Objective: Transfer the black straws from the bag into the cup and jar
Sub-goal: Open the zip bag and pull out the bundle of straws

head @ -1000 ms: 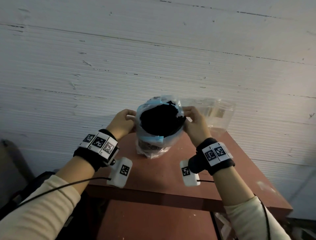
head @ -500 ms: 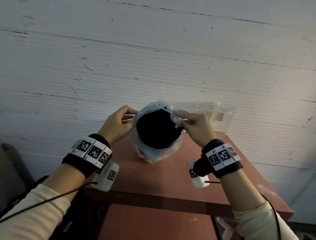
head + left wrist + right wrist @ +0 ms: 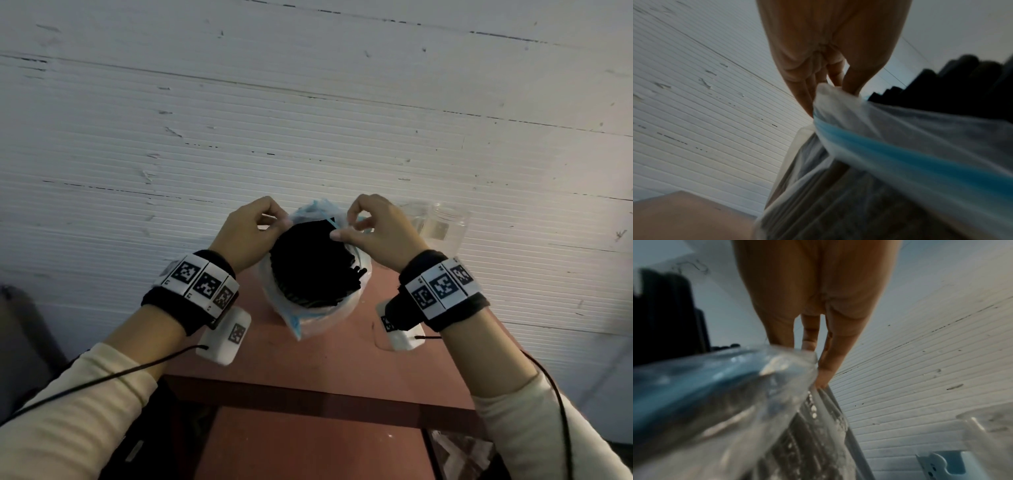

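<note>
A clear plastic bag (image 3: 308, 318) with a blue strip stands upright on the red-brown table (image 3: 329, 363), packed with black straws (image 3: 308, 263) whose ends rise out of its mouth. My left hand (image 3: 251, 228) pinches the bag's left rim (image 3: 836, 94). On the other side my right hand (image 3: 373, 228) pinches the right rim (image 3: 805, 356). The straws (image 3: 953, 91) show dark behind the plastic in both wrist views. A clear jar (image 3: 442, 224) stands behind my right hand, by the wall. A second clear vessel beside it is mostly hidden.
A white ribbed wall (image 3: 308, 120) rises right behind the table. The table's front edge (image 3: 322, 401) is near me, with a lower red shelf (image 3: 308, 445) below it. Dark things lie on the floor at the left (image 3: 20, 342).
Both hands have moved up from the bag's sides to its top rim and now pinch it, pulling the plastic upward. The camera view has also shifted.
</note>
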Tool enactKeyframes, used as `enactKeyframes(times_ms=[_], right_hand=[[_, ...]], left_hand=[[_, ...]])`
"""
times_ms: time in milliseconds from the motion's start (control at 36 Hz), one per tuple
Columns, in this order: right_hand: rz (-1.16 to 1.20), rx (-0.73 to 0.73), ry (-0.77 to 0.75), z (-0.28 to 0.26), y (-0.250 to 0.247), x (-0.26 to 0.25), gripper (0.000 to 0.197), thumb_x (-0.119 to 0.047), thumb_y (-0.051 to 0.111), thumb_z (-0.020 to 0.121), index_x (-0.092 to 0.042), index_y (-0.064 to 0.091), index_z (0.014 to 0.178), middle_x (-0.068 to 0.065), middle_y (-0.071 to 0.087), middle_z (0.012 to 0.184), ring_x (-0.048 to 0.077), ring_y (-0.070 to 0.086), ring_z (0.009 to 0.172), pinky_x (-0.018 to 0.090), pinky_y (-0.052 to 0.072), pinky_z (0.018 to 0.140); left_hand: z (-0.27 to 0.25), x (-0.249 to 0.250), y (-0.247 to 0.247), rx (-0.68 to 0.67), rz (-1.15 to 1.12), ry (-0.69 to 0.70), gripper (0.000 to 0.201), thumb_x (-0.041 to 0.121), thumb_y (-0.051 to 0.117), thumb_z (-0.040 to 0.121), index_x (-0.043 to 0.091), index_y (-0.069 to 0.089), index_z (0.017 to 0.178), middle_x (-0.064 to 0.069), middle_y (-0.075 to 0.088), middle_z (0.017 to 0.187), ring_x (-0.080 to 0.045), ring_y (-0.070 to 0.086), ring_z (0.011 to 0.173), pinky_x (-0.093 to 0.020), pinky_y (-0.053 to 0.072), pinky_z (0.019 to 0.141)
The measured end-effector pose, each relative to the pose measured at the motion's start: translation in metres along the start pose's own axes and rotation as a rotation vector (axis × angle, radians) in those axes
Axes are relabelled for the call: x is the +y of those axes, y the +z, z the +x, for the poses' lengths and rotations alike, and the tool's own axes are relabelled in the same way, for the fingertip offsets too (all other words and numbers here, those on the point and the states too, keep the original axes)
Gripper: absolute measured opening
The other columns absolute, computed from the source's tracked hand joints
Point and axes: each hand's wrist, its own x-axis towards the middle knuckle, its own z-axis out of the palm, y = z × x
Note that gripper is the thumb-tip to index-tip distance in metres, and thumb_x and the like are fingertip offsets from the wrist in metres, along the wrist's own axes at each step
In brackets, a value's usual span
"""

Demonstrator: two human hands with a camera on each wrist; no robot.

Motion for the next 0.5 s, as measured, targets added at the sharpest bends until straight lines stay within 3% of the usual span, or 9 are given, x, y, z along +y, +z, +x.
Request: enactKeyframes(times_ms=[83, 167, 250, 306, 361, 417, 500], right_hand=[[0.095, -0.076, 0.024, 0.001, -0.003, 0.003, 0.035, -0.03, 0.079, 0.076, -0.017, 0.056, 0.097, -0.002, 0.058, 0.111, 0.018, 0.064, 0.092, 0.022, 0.05, 0.072], [0.128, -0.15, 0.052, 0.0, -0.003, 0.007, 0.031, -0.037, 0.076, 0.078, -0.022, 0.058, 0.099, -0.006, 0.062, 0.108, 0.016, 0.063, 0.095, 0.031, 0.053, 0.083], [0.049, -0.166, 0.005, 0.003, -0.001, 0.007, 0.024, -0.038, 0.072, 0.083, -0.019, 0.061, 0.092, -0.002, 0.064, 0.101, 0.017, 0.062, 0.093, 0.029, 0.05, 0.083], [0.001, -0.16, -0.034, 0.005, 0.0, 0.006, 0.017, -0.031, 0.067, 0.089, -0.015, 0.061, 0.085, -0.003, 0.065, 0.09, 0.016, 0.062, 0.084, 0.029, 0.049, 0.078], [-0.009, -0.154, -0.063, 0.009, -0.001, 0.006, 0.015, -0.023, 0.061, 0.093, -0.016, 0.06, 0.08, -0.006, 0.063, 0.079, 0.016, 0.061, 0.077, 0.029, 0.047, 0.075], [0.019, -0.163, -0.078, 0.012, -0.001, 0.006, 0.016, -0.019, 0.057, 0.095, -0.013, 0.059, 0.08, -0.005, 0.063, 0.075, 0.017, 0.062, 0.076, 0.03, 0.047, 0.076], [0.061, -0.2, -0.07, 0.017, 0.0, 0.011, 0.017, -0.015, 0.053, 0.096, -0.016, 0.056, 0.079, -0.007, 0.063, 0.072, 0.011, 0.059, 0.068, 0.027, 0.044, 0.071]], left_hand=[[0.0, 0.003, -0.004, -0.034, -0.06, 0.025, 0.02, 0.016, 0.066, 0.091, 0.022, 0.057, 0.074, 0.001, 0.071, 0.101, -0.013, 0.067, 0.094, -0.025, 0.05, 0.083], [-0.001, 0.004, -0.006, -0.071, -0.072, 0.048, 0.021, 0.013, 0.064, 0.092, 0.02, 0.055, 0.075, 0.002, 0.07, 0.109, -0.013, 0.068, 0.099, -0.029, 0.052, 0.087], [0.0, 0.006, -0.006, -0.107, -0.061, 0.064, 0.016, 0.016, 0.062, 0.094, 0.012, 0.055, 0.08, -0.012, 0.072, 0.098, -0.028, 0.069, 0.09, -0.042, 0.054, 0.081], [0.001, 0.01, -0.005, -0.112, -0.058, 0.066, 0.021, 0.024, 0.062, 0.094, 0.006, 0.054, 0.084, -0.021, 0.069, 0.087, -0.035, 0.065, 0.08, -0.04, 0.051, 0.073], [0.003, 0.012, -0.004, -0.113, -0.066, 0.056, 0.022, 0.028, 0.06, 0.093, 0.008, 0.053, 0.085, -0.019, 0.068, 0.08, -0.028, 0.06, 0.07, -0.033, 0.046, 0.069], [0.006, 0.011, -0.004, -0.121, -0.044, 0.04, 0.017, 0.022, 0.057, 0.097, 0.01, 0.053, 0.086, -0.014, 0.067, 0.074, -0.02, 0.055, 0.064, -0.027, 0.042, 0.063], [0.01, 0.012, -0.002, -0.18, -0.102, -0.014, 0.017, 0.016, 0.052, 0.1, 0.015, 0.051, 0.083, -0.012, 0.072, 0.079, -0.009, 0.055, 0.053, -0.017, 0.044, 0.052]])
